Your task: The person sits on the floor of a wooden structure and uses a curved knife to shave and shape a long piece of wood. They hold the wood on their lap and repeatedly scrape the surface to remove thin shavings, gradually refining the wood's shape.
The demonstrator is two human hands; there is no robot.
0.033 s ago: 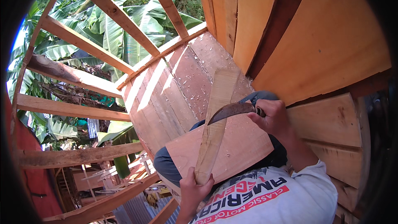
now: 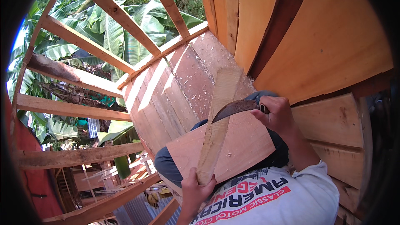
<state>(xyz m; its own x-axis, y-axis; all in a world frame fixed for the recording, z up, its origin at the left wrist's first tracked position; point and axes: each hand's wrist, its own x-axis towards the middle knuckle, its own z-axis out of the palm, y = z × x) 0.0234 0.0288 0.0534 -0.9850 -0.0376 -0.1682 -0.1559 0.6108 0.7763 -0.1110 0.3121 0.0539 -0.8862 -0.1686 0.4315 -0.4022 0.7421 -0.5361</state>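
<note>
My left hand is closed around the near end of a long, pale strip of wood. The strip slants up and away across a flat reddish board lying on my lap. In my right hand is the dark handle of a curved knife, its rusty brown blade pointing left. The blade lies across the strip near its middle, its tip by the strip's left edge. My right fingers partly hide the handle.
Wood shavings litter the plank floor ahead. An open timber frame stands at the left, with banana plants beyond it. At the right rises a plank wall, close to my right arm. Below it are stacked boards.
The knife has shifted slightly right and down with my right hand. The strip's far end has moved a little to the right. My left hand keeps its grip.
</note>
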